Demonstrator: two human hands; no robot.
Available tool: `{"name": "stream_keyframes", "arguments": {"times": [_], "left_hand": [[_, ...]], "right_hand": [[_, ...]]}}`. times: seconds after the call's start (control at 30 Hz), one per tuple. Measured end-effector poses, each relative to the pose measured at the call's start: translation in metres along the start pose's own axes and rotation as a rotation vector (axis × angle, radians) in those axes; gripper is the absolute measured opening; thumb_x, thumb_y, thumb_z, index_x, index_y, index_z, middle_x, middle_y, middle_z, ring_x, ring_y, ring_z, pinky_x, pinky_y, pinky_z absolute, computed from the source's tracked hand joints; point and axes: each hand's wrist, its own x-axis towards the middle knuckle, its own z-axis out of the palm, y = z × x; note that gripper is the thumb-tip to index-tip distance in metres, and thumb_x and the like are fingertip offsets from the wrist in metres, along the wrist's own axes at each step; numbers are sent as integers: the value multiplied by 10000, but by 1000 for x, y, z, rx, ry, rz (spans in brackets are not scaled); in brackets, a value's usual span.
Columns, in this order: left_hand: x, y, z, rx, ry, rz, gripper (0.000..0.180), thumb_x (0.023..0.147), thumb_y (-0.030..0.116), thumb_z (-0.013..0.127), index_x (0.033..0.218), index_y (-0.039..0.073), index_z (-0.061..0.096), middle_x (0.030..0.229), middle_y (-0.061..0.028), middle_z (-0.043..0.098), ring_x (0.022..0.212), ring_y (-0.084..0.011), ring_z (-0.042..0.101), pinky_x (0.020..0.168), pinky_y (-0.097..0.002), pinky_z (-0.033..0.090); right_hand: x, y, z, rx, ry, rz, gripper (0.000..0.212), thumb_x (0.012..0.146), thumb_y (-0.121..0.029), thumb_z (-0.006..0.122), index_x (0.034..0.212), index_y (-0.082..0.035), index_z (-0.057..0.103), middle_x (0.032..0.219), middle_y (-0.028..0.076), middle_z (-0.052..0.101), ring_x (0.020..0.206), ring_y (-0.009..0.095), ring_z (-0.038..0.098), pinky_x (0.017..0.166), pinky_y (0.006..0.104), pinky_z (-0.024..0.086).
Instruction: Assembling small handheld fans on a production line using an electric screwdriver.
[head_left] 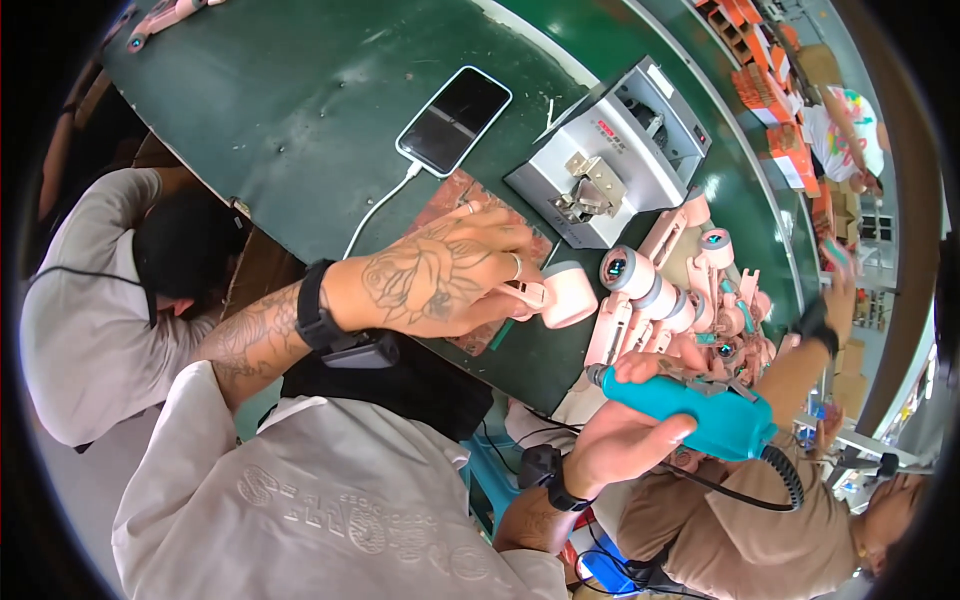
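My left hand [440, 275], coming in from the left with a black strap on its wrist, is closed around the handle of a pink handheld device. The round head of this pink device [570, 296] sticks out past my fingers, over the table. In my right hand [625, 440] lies a teal electric screwdriver [690, 410], its tip toward the left, close to the pink device. A black coiled cord [785, 475] hangs from its rear end. My right fingers wrap around the screwdriver's body. Below my left hand is a worn reddish mat [470, 195].
A grey screw-feeding machine [610, 150] stands beyond my hands. Several pink devices [680, 300] are piled right of it. A phone [455, 120] with a white cable lies on the green table [290, 110]. Co-workers [100, 290] sit at the left and at the right [750, 530].
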Motion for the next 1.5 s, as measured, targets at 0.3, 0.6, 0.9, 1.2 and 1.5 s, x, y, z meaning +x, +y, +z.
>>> {"name": "stream_keyframes", "arguments": {"times": [0.3,0.6,0.9,1.2,1.5], "left_hand": [[3,-6,3,44,4,-106,283,909,284,778,1125,130,681,1234,-67,632,1169,-310,591,1012,-470,466],[-5,-12,0,38,53,-64,312,907,320,768,1126,110,694,1205,-72,651,1147,-302,593,1029,-443,478],[-3,-11,0,37,2,-104,364,901,317,769,1171,78,719,1196,-84,652,1172,-307,581,1048,-444,469],[-7,-13,4,63,39,-91,416,920,348,748,1223,68,695,1207,-80,655,1198,-289,582,1060,-425,468],[-8,-11,2,66,25,-102,424,905,317,771,1260,92,709,1186,-43,656,1161,-280,577,1055,-411,476]], "right_hand": [[64,5,43,357,-137,5,675,977,-718,556,979,-43,565,724,54,518,636,183,490,611,335,419],[119,27,117,165,-91,-56,631,1041,-665,513,894,-53,480,719,59,497,636,179,482,611,327,414],[122,44,119,162,-113,-15,645,1051,-657,502,886,-35,465,714,65,484,631,182,479,604,325,418],[87,22,87,287,-211,72,616,1009,-662,574,885,-68,473,679,49,469,596,179,470,578,329,412],[72,23,85,253,-217,83,666,971,-723,581,905,-64,508,699,53,497,589,171,474,569,316,399]]}}
